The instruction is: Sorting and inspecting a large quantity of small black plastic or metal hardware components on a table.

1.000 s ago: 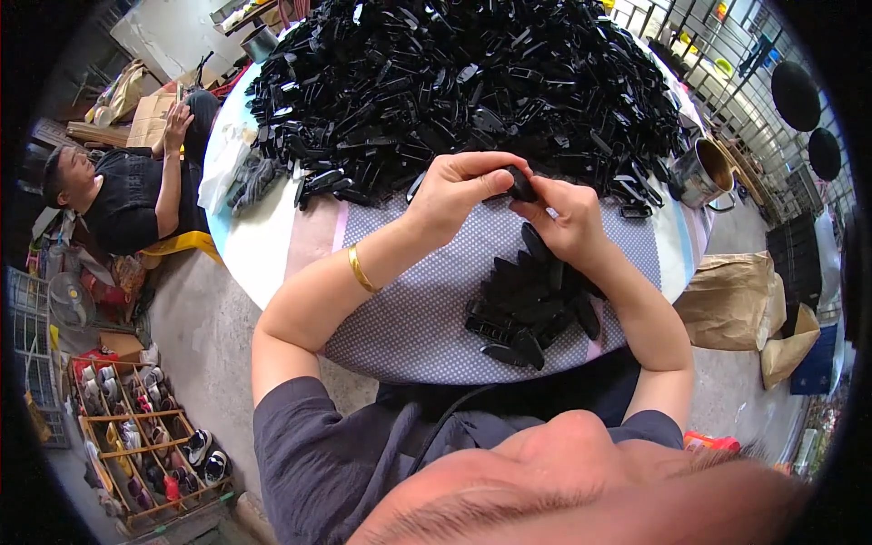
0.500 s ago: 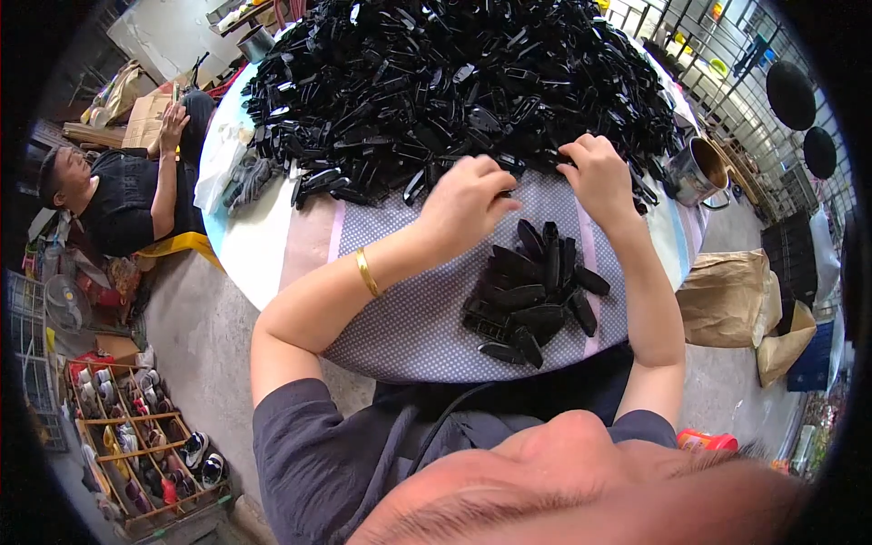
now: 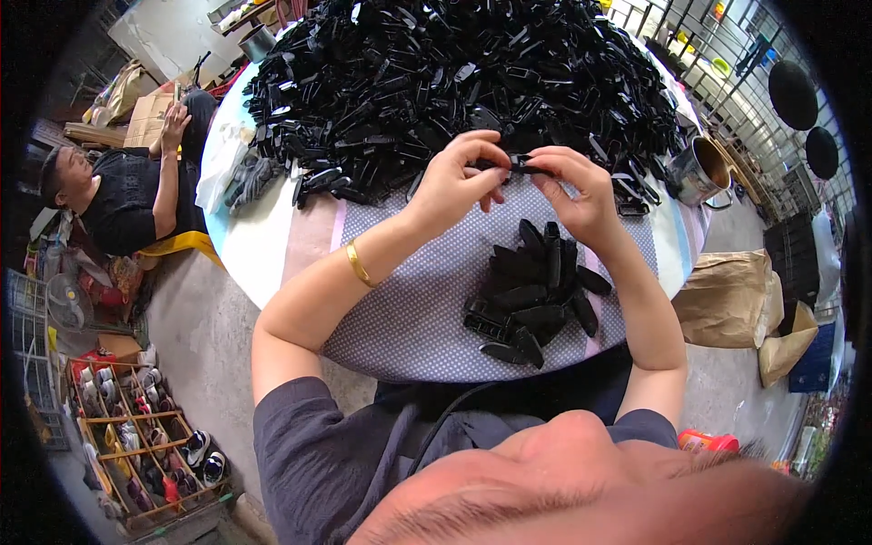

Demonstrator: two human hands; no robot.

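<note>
Together at one o'clock from the centre of the view, a person's left hand (image 3: 456, 182) and right hand (image 3: 581, 193) meet over a black piece (image 3: 519, 164), the fingertips of each pinched on it. The piece is small, dark and narrow, with a pale glint along its top; fingers hide much of its outline, and whether it is one part or two cannot be told.

Between three and four o'clock, a small pile (image 3: 527, 304) of similar pieces lies on the patterned tablecloth (image 3: 400, 309) — long, dull black ovals with tapered ends, several overlapping, one at the pile's left edge showing a slotted, frame-like face. A far larger heap (image 3: 436, 91) fills twelve o'clock, its jumbled black parts glossy and flecked with white reflections. A metal pot (image 3: 699, 177) stands at two o'clock, and a crumpled grey cloth (image 3: 251, 182) lies at ten — both beside the heap.
</note>
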